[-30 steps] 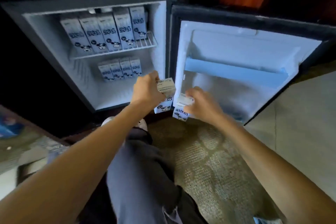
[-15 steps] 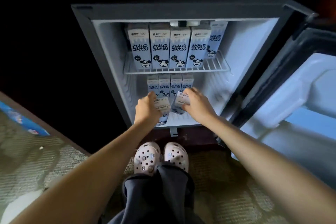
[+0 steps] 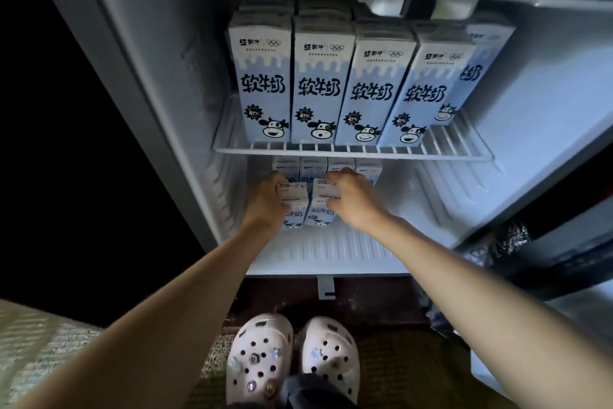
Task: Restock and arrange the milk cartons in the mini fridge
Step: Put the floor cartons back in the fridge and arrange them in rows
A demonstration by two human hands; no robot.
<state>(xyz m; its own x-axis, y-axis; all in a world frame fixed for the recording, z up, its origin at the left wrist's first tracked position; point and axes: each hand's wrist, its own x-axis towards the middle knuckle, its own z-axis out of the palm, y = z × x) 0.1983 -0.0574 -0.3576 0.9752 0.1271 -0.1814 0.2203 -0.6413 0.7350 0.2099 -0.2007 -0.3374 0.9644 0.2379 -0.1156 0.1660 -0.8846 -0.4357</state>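
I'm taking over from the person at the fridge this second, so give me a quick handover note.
Left hand grips the left carton; right hand grips the right carton.
Both cartons are upright, side by side, low in the mini fridge, just in front of the back row of four small cartons.
Done: the wire shelf carries a row of tall cartons.
Left: set both down as a second row, release, then probably fill the bare fridge floor beside them.

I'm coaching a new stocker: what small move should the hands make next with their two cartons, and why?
Probably slide both back against the rear row of small cartons, then let go. The left hand grips the left carton, the right hand the right carton, side by side just in front of that row, under the wire shelf.
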